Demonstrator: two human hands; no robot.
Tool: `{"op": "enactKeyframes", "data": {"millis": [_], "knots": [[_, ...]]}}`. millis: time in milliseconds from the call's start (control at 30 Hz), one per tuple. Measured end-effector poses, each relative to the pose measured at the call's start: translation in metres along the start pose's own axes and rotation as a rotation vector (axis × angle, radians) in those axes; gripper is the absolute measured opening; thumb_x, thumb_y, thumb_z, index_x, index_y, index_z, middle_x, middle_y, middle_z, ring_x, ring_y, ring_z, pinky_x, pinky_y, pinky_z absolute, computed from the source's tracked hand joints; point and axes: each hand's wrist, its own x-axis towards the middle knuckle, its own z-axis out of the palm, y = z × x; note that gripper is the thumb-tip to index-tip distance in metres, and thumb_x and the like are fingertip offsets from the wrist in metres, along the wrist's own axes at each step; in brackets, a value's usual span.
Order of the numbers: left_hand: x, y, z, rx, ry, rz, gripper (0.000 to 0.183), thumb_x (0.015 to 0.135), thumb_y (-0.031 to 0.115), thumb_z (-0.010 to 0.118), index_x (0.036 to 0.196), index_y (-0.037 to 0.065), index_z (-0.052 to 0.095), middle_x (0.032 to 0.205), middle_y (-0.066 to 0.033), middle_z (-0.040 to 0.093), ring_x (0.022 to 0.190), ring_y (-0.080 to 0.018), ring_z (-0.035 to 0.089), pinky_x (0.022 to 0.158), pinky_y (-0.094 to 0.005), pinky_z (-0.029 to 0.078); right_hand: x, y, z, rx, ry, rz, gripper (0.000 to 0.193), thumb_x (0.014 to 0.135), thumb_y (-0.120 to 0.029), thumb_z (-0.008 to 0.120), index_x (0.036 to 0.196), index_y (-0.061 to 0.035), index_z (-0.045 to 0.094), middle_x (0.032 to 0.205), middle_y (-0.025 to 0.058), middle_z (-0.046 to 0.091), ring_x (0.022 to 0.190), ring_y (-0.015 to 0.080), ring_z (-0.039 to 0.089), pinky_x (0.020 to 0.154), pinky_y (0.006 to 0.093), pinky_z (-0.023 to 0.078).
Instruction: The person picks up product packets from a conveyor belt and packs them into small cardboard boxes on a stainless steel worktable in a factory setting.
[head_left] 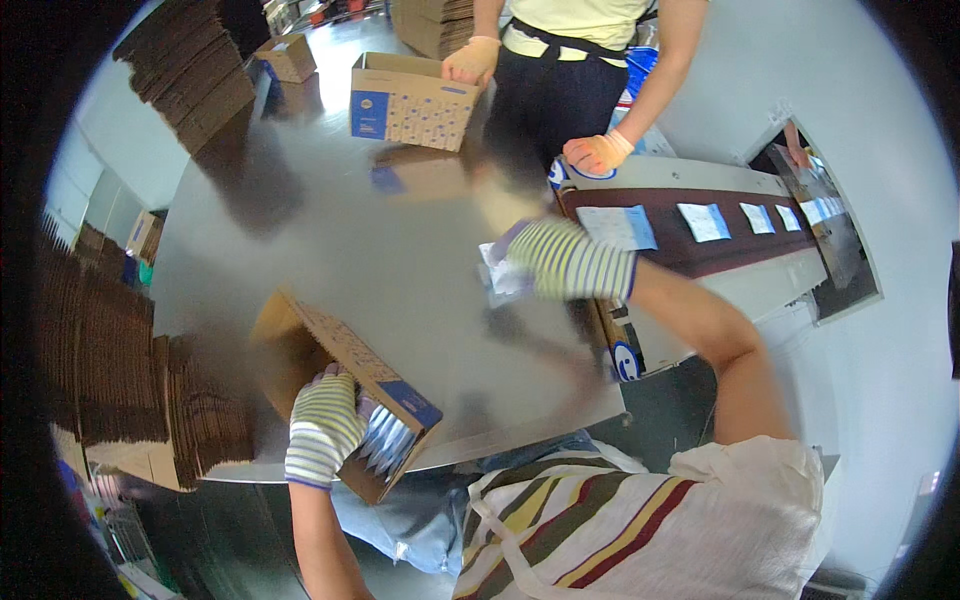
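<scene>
An open cardboard box (375, 365) with a blue-printed side leans, tilted, at the table's near edge. Packed upright in its near end is a row of blue-and-white packets (388, 440). My left hand (328, 425), in a striped knit glove, reaches into the box with curled fingers against these packets; its fingertips are partly hidden. By the conveyor's end, my right hand (570, 258), in a matching glove, is closed on a blue-and-white packet (500, 278) above the metal table; motion blurs both. Close by, another packet (618, 228) lies on the dark conveyor belt (668, 215).
More packets (705, 222) lie along the belt toward a wall opening. Across the metal table (430, 270) stands a co-worker in light gloves, one hand (473, 62) at another box (415, 105). Flattened cardboard stacks (100, 340) rise at left, with another stack (190, 75) farther back.
</scene>
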Motion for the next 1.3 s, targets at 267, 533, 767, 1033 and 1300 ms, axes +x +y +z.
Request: {"op": "enactKeyframes", "data": {"millis": [267, 533, 767, 1033, 1300], "knots": [[0.007, 0.004, 0.002, -0.043, -0.038, -0.029, 0.038, 0.083, 0.029, 0.054, 0.107, -0.001, 0.060, 0.114, -0.0234, 0.058, 0.105, -0.0377, 0.055, 0.092, -0.0446, 0.043, -0.144, 0.229, -0.041, -0.224, -0.266, 0.626, 0.063, 0.056, -0.003, 0.077, 0.115, -0.0106, 0.060, 0.106, 0.0152, 0.065, 0.098, 0.0317, 0.061, 0.086, 0.0399, 0.048], [-0.019, 0.001, -0.011, -0.033, 0.073, -0.040, 0.031, 0.081, 0.026, 0.057, 0.097, 0.000, 0.062, 0.101, -0.0227, 0.061, 0.095, -0.0381, 0.058, 0.085, -0.0449, 0.045, -0.018, 0.160, -0.022, -0.124, -0.318, 0.161, 0.041, 0.068, -0.007, 0.066, 0.107, -0.0022, 0.060, 0.090, 0.0175, 0.065, 0.084, 0.0332, 0.063, 0.075, 0.0414, 0.049], [-0.003, 0.003, -0.011, -0.032, 0.015, -0.017, 0.033, 0.082, 0.027, 0.056, 0.100, 0.000, 0.062, 0.106, -0.0222, 0.060, 0.100, -0.0374, 0.057, 0.088, -0.0441, 0.045, 0.041, 0.155, 0.048, 0.105, -0.463, 0.174, 0.065, 0.063, -0.037, 0.078, 0.113, 0.0000, 0.059, 0.103, 0.0183, 0.065, 0.095, 0.0305, 0.063, 0.081, 0.0385, 0.049], [0.002, 0.002, -0.003, -0.024, -0.022, -0.031, 0.043, 0.082, 0.033, 0.056, 0.105, -0.003, 0.058, 0.109, -0.0227, 0.059, 0.102, -0.0354, 0.057, 0.090, -0.0431, 0.044, -0.033, -0.025, 0.085, -0.401, 0.012, -0.160, 0.063, 0.064, -0.040, 0.074, 0.114, -0.0050, 0.057, 0.111, 0.0162, 0.060, 0.107, 0.0333, 0.055, 0.094, 0.0466, 0.041], [0.004, 0.003, 0.001, 0.028, 0.000, -0.028, 0.048, 0.086, 0.037, 0.051, 0.108, -0.006, 0.057, 0.109, -0.0245, 0.059, 0.102, -0.0366, 0.058, 0.089, -0.0434, 0.046, 0.049, -0.045, 0.073, 0.435, 0.182, -0.345, 0.045, 0.081, -0.025, 0.063, 0.120, -0.0051, 0.053, 0.112, 0.0131, 0.061, 0.107, 0.0276, 0.056, 0.094, 0.0397, 0.044]]}}
